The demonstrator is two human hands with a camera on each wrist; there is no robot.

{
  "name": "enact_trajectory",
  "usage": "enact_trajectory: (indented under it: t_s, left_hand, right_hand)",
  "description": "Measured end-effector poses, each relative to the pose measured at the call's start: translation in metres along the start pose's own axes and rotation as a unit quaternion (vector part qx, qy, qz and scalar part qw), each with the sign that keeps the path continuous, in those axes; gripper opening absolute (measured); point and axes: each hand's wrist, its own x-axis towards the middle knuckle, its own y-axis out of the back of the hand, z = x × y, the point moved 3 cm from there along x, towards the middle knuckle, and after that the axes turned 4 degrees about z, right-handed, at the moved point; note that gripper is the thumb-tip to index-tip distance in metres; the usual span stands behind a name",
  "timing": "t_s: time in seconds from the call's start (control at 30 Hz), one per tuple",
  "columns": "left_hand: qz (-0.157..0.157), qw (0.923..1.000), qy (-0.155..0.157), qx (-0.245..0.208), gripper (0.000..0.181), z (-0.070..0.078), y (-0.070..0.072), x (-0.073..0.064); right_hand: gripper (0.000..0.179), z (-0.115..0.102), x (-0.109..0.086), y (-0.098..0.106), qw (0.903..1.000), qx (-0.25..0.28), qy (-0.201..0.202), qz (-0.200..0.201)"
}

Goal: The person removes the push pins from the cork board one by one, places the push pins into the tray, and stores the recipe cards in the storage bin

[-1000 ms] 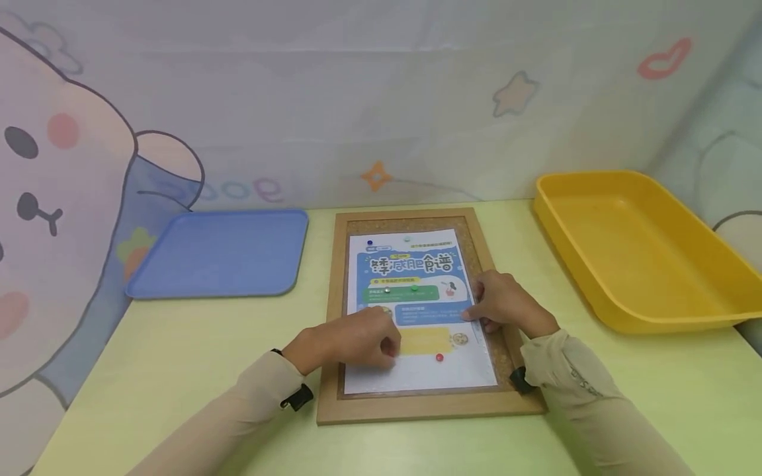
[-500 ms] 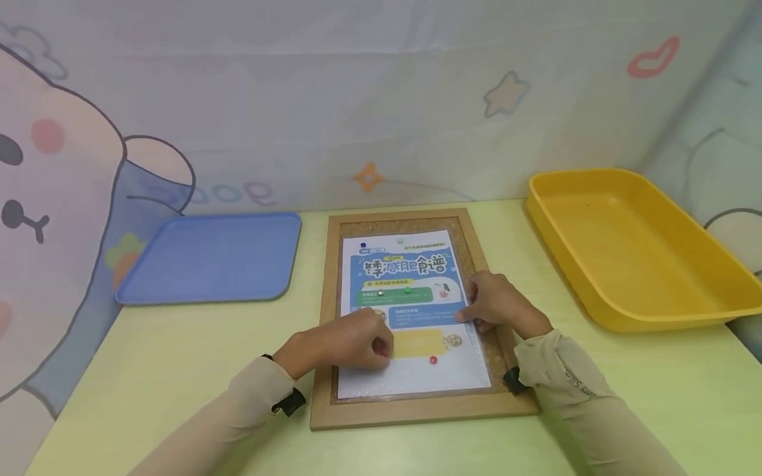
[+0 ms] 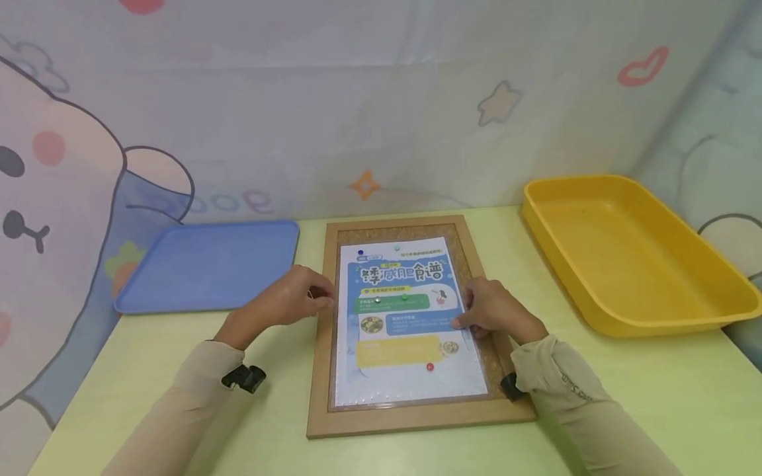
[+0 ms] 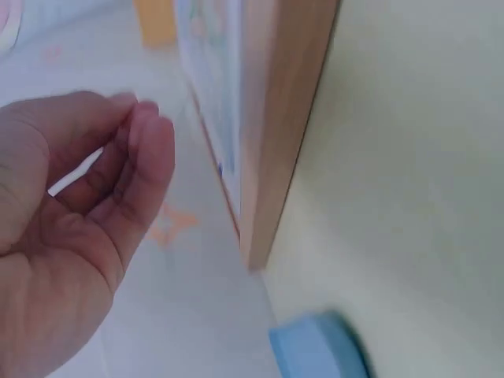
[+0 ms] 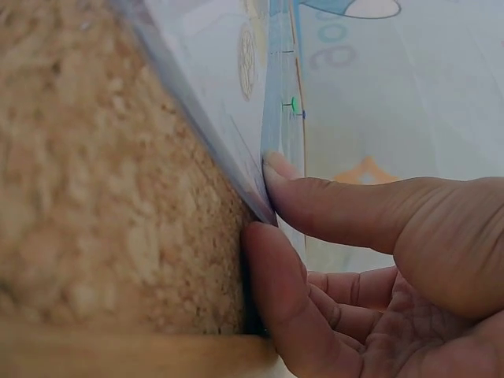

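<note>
A printed poster (image 3: pixel 411 390), apparently in a clear sleeve, lies on a wood-framed cork board (image 3: pixel 417 423). Pushpins show on it: a red one (image 3: pixel 430 367), a green one (image 3: pixel 405 297), a silver one (image 3: pixel 378 300), a dark blue one (image 3: pixel 360 252) and a pale green one (image 3: pixel 397 248). My right hand (image 3: pixel 497 309) pinches the poster's right edge between thumb and index finger, lifting it off the cork in the right wrist view. My left hand (image 3: pixel 286 301) hovers by the board's left edge, fingers loosely bent, nothing visible between them.
At the left stands a flat blue tray (image 3: pixel 208 264), partly behind my left hand. A deep yellow bin (image 3: pixel 631 324) is at the right, beyond my right forearm. Behind the table (image 3: pixel 268 423) hangs a printed cloth backdrop (image 3: pixel 333 99).
My left hand has left the lower left of the poster and moved up and left to the frame's edge. The right hand keeps its pinch on the poster's edge. The head view shifted slightly.
</note>
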Motion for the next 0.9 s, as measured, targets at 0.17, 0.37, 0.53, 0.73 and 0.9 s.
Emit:
enact_trajectory:
  t_s: [0.17, 0.37, 0.53, 0.73, 0.9]
  left_hand:
    - [0.06, 0.9969, 0.043, 0.028, 0.018, -0.033, 0.032, -0.006]
    - [0.134, 0.9852, 0.075, 0.075, 0.018, -0.079, 0.069, -0.016]
    - [0.13, 0.977, 0.131, 0.107, 0.016, -0.113, 0.081, -0.018]
    - [0.114, 0.9681, 0.166, 0.149, 0.013, -0.133, 0.091, -0.011]
    - [0.085, 0.9599, 0.201, 0.176, 0.016, -0.146, 0.093, -0.002]
  right_hand:
    - [0.034, 0.002, -0.001, -0.002, 1.0, 0.009, 0.001, 0.0]
    - [0.034, 0.002, -0.001, -0.001, 0.9999, 0.01, 0.002, 0.0]
    - [0.033, 0.002, -0.001, -0.001, 0.9999, 0.01, 0.007, -0.003]
    - [0.032, 0.003, -0.001, -0.002, 0.9999, 0.011, 0.003, 0.002]
    - [0.032, 0.003, -0.001, -0.003, 0.9999, 0.015, 0.006, 0.002]
